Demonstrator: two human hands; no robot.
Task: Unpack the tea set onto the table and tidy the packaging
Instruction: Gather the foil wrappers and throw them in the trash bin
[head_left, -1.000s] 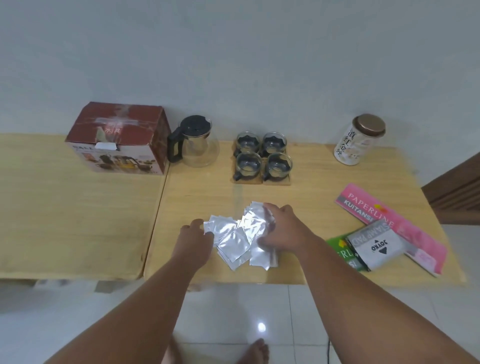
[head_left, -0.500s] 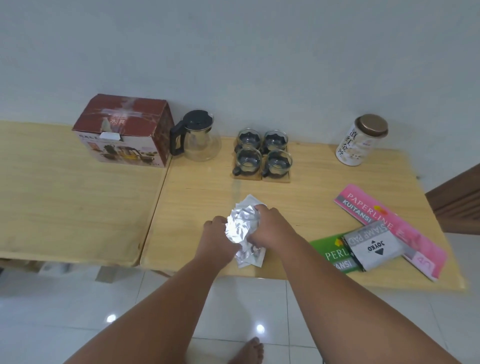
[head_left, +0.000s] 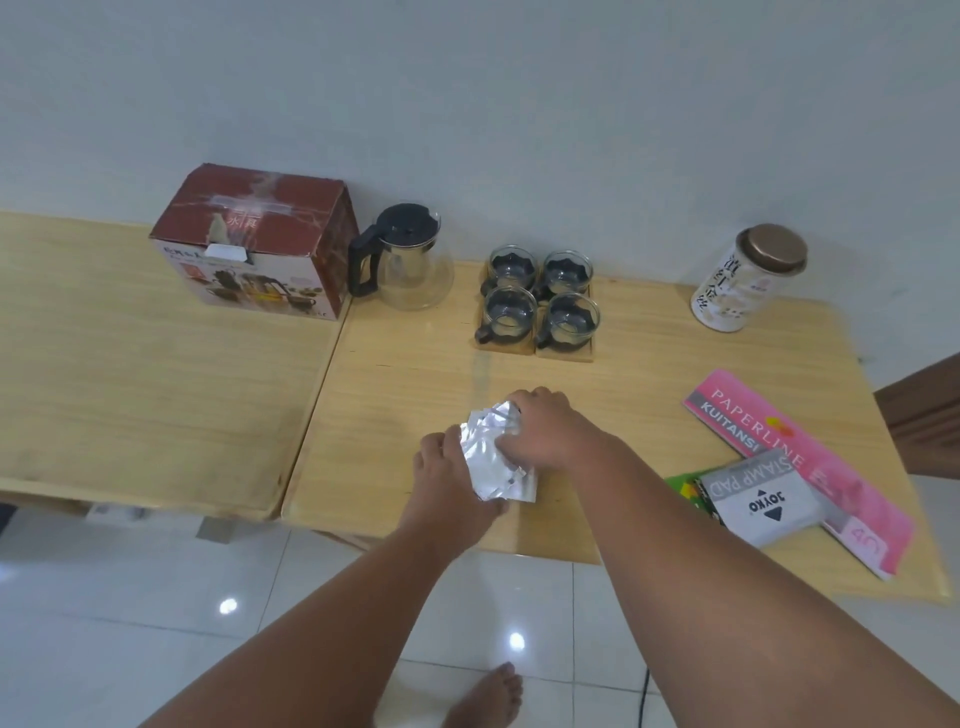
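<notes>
A bunch of silver foil packets (head_left: 491, 457) lies gathered on the wooden table (head_left: 395, 395) near its front edge. My left hand (head_left: 447, 473) holds the bunch from the left and my right hand (head_left: 545, 431) presses on it from the right and top. At the back stand the glass teapot (head_left: 408, 260) with a black lid and handle, and several glass cups (head_left: 540, 299) on wooden coasters. The red tea set box (head_left: 254, 241) sits closed at the back left.
A white tin with a bronze lid (head_left: 748, 278) stands at the back right. A pink Paperline receipt book (head_left: 800, 462), a grey stamp pad box (head_left: 763, 501) and a green booklet (head_left: 685, 486) lie at the right front. A second table (head_left: 130, 384) adjoins on the left.
The foil packets lay spread flat a second ago. Both hands have pushed them together into one bunch, which now rests low on the table between them.
</notes>
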